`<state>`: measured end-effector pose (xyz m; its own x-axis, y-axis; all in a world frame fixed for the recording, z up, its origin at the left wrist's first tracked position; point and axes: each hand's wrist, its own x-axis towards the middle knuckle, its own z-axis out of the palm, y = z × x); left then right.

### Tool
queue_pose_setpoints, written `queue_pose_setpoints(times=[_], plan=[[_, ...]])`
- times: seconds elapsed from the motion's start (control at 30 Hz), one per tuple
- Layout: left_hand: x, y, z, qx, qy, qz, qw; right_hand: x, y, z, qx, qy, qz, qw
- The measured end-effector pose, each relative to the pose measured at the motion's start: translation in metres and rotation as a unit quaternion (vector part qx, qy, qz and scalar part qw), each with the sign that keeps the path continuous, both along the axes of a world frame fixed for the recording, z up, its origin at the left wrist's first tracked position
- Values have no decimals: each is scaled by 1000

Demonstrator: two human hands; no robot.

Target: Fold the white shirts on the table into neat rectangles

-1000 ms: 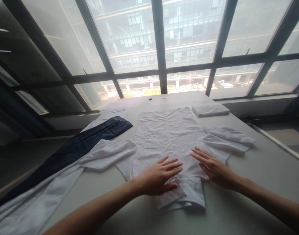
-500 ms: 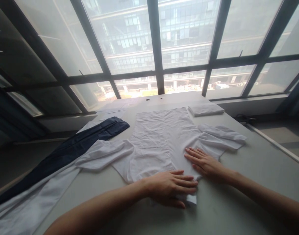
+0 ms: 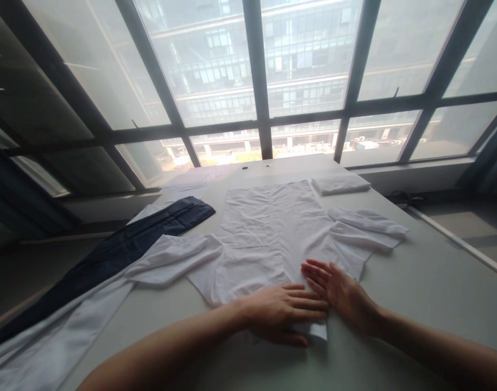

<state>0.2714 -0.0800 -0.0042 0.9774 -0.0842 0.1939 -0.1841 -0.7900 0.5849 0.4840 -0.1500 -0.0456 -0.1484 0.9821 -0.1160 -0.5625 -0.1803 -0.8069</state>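
A broad, smooth white table [image 3: 431, 298] is supporting the work. A wrinkled white woven-cloth shirt [image 3: 268, 217] is lying flat at its centre, sleeves extending toward 9 and 3 o'clock. A long navy cloth garment [image 3: 158, 222] is lying beyond the 9 o'clock sleeve; a flat-folded white cloth [image 3: 341, 184] is sitting at 2 o'clock. The left hand [image 3: 287, 312] is resting palm-down at 6 o'clock, fingers extended, thumb apart. The right hand [image 3: 335, 288] is lying at 4 to 5 o'clock, fingers straight and close together; its contact pressure is not showing. For effective smoothing, apparently the current step, the left palm should be anchoring evenly while the right is stroking outward, without dragging creases [image 3: 246, 222].
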Motion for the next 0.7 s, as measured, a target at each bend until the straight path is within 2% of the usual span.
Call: queue_pose_setpoints(times=[0.17,0.33,0.43,0.5,0.57,0.63,0.7], plan=[[-1,1,-1,2,34,8,999,25,3,-4,-25,-14,-53,998],[-3,0,-6,-2,37,16,999,54,4,-2,-44,-41,-188,980],[-1,0,2,-19,34,14,999,55,9,5,-2,-90,-253,963],[2,4,11,-34,25,20,999,47,17,11,71,-171,-251,950],[3,12,19,-24,4,70,997,34,32,19,160,-291,-228,915],[0,24,19,28,-11,176,984,20,54,25,246,-415,-206,851],[-5,38,10,103,3,292,951,8,79,27,306,-519,-181,777]])
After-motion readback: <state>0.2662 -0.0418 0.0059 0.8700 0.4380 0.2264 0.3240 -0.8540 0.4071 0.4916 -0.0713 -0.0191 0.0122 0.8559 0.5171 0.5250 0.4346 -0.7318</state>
